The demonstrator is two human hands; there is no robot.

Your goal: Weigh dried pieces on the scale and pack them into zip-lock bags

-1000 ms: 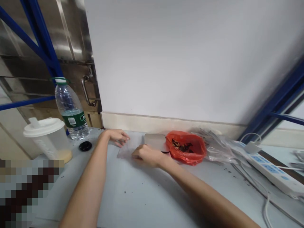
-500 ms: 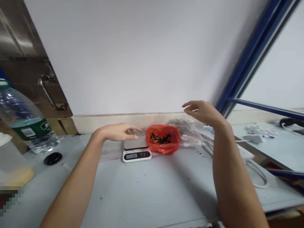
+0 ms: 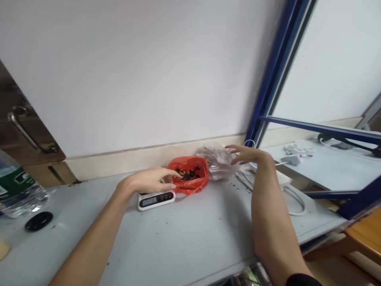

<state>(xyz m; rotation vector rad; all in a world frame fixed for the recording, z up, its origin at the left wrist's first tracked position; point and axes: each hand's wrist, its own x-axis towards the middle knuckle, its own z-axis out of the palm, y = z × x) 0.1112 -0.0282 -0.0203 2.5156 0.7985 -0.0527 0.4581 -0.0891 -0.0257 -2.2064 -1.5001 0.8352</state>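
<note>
My left hand [image 3: 150,180] lies over a small white digital scale [image 3: 156,199], fingers stretched toward an orange plastic bag [image 3: 190,183] holding dark bits; the hand is open and holds nothing. My right hand [image 3: 248,155] hovers with fingers spread just above a heap of clear plastic bags [image 3: 218,163] at the back of the grey table [image 3: 190,234]. It holds nothing that I can see.
A water bottle [image 3: 18,186] and a black cap [image 3: 38,221] stand at the left. A blue rack post [image 3: 274,75] rises behind the bags. White cables [image 3: 293,198] and a power strip lie right, near the table's edge.
My right hand came down from the air onto the heap of clear bags. The left hand slid right over the scale toward the orange bag. The view swung further right.
</note>
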